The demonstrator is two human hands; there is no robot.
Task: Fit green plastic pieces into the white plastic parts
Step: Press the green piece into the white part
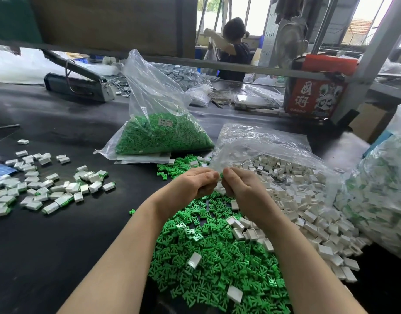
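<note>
Left hand (196, 184): curled, fingertips pinched against the right hand's; what it grips is hidden behind the fingers, so I cannot tell the part
Right hand (239, 185): curled the same way, closed on a small piece; a sliver of green (221, 175) shows between the two thumbs
Likely step: pressing a green piece into a white part, held up above the piles, judged from the pinch and the green sliver
Green pile (208, 257): loose on the black table (48, 245), directly below both forearms, a few white parts mixed in
White pile (308, 200): spilling from an open clear bag (263, 141) just right of the hands, touching the green pile
Done pile (48, 186): white parts with green edges, scattered well to the left
Green bag (158, 132): stock, behind the hands
Risk, misfit: the joint is hidden by the fingers, so a tilted piece could jam or seat halfway
Risk, drop: a slip would send the piece into the pile below, where it is lost among its like
Risk, mixing: piles already overlap; forearms sweeping across could push more white into green
Risk, sorting: an unfinished part tossed left would pass for done
</note>
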